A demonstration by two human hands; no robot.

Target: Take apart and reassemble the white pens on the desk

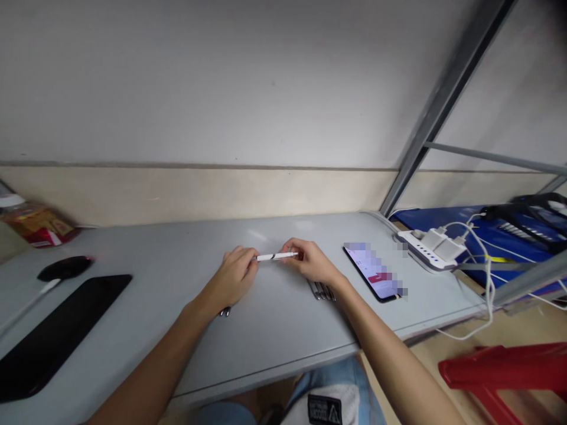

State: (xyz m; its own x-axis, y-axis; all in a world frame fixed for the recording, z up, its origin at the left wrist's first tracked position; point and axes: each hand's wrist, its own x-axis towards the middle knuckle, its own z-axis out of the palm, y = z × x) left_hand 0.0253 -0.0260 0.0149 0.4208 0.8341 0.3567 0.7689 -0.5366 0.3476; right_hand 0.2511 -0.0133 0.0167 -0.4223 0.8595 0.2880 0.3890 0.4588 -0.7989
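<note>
A white pen (271,257) with a dark clip lies level between my two hands, just above the grey tabletop. My left hand (236,276) is closed around its left end. At the other end, the fingertips of my right hand (310,261) pinch the pen near its tip. Under my right wrist several pens (322,291) lie side by side, their metal tips toward me and their upper parts hidden. Two metal pen tips (225,311) poke out beneath my left wrist; the rest of them is covered.
A lit phone (372,273) lies right of my right hand, with a white power strip (427,251) and cables beyond. At left are a black mat (66,330), a round black charging pad (64,268) and a bottle (38,224). A red stool (505,366) stands below right.
</note>
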